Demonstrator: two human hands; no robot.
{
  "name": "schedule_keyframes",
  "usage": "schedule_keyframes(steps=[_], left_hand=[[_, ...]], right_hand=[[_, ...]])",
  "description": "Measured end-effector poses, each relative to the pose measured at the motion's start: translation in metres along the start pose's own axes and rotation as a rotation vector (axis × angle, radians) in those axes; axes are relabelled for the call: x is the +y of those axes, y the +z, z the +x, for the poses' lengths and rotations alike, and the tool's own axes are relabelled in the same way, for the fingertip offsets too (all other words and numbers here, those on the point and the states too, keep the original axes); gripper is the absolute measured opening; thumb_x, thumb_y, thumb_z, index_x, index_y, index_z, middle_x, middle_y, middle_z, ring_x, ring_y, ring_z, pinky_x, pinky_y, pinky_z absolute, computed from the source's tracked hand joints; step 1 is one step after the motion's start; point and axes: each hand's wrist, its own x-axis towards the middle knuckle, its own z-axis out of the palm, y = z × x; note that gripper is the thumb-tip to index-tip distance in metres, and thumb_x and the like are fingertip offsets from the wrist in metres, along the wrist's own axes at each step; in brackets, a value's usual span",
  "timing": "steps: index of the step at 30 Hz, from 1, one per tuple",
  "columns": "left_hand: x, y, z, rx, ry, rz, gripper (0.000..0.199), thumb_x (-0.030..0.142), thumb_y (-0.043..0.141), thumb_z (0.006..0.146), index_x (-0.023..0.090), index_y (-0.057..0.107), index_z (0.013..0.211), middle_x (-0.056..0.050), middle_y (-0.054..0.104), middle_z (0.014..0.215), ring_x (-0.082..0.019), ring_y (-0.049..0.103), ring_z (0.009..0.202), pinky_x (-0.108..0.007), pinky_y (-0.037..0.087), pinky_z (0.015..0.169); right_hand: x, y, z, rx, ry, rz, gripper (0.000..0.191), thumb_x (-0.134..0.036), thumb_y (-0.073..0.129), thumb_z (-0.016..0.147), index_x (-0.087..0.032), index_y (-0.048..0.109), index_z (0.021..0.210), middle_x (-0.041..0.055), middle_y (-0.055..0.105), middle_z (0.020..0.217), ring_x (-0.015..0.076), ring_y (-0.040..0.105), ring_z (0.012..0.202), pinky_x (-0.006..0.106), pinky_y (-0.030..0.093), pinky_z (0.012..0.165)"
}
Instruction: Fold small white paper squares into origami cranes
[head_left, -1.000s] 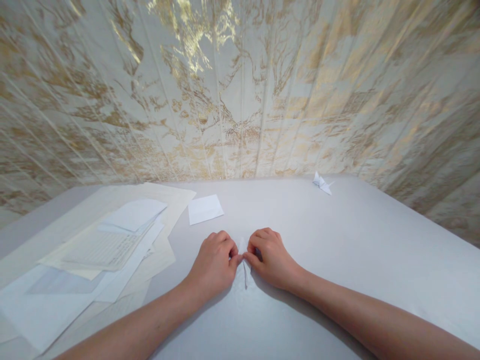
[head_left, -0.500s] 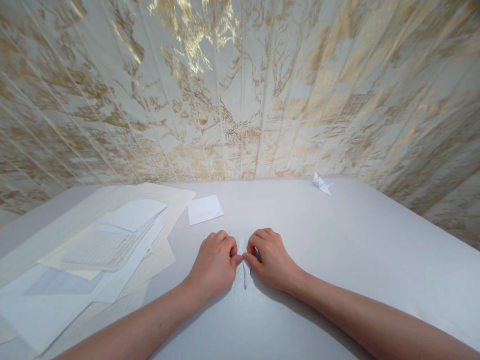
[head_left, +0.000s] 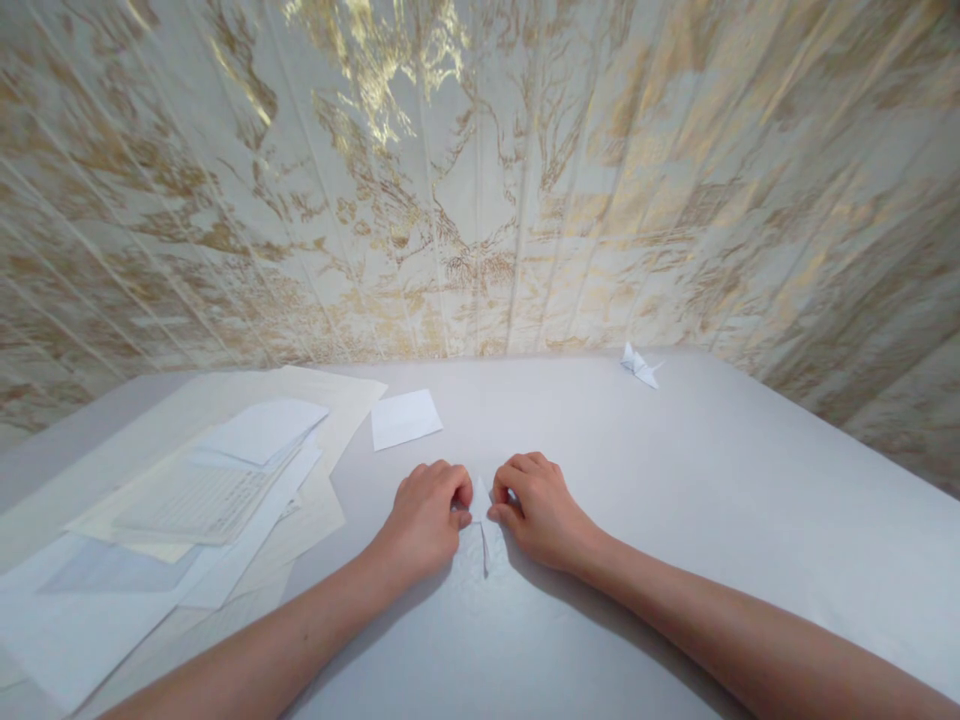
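Note:
Between my two hands, in the middle of the table, is a small folded piece of white paper [head_left: 480, 500] with a pointed top and a thin strip reaching toward me. My left hand [head_left: 433, 510] pinches its left side with thumb and forefinger, the other fingers curled. On the opposite side my right hand [head_left: 534, 508] pinches the right edge the same way. My fingers cover both sides of the folded paper.
Papers and written sheets [head_left: 202, 490] lie in a loose pile on the left of the white table [head_left: 675, 500]. A small white paper square [head_left: 406, 419] rests beyond my left hand. Far right stands a folded paper crane [head_left: 640, 367], near the gold-patterned wall [head_left: 480, 200].
My thumbs, which met over the middle of the folded paper, have drawn apart to its two sides. More of the paper now shows between them. The view has shifted slightly.

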Motion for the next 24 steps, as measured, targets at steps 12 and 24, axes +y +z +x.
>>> schedule_keyframes(steps=[12,24], left_hand=[[-0.0027,0.0009,-0.0008,0.037,-0.044,-0.086,0.030,0.008,0.059,0.067,0.017,0.060,0.095,-0.007,0.056,0.103,-0.023,0.049,0.099,-0.037,0.037,0.089],[0.0008,0.0012,-0.0055,0.020,0.029,-0.456,0.013,0.008,0.049,0.064,0.020,0.047,0.070,0.003,0.053,0.071,-0.014,0.050,0.071,-0.026,0.040,0.068]], right_hand=[[0.0041,0.0017,-0.0063,0.028,-0.010,0.036,0.016,-0.019,0.067,0.069,-0.017,0.060,0.084,0.0050,0.056,0.090,0.0220,0.045,0.095,0.037,0.032,0.085],[0.0038,0.0022,-0.0066,0.053,-0.054,0.107,0.008,-0.018,0.065,0.070,-0.018,0.059,0.076,0.0036,0.060,0.087,0.0211,0.049,0.093,0.037,0.032,0.083]])
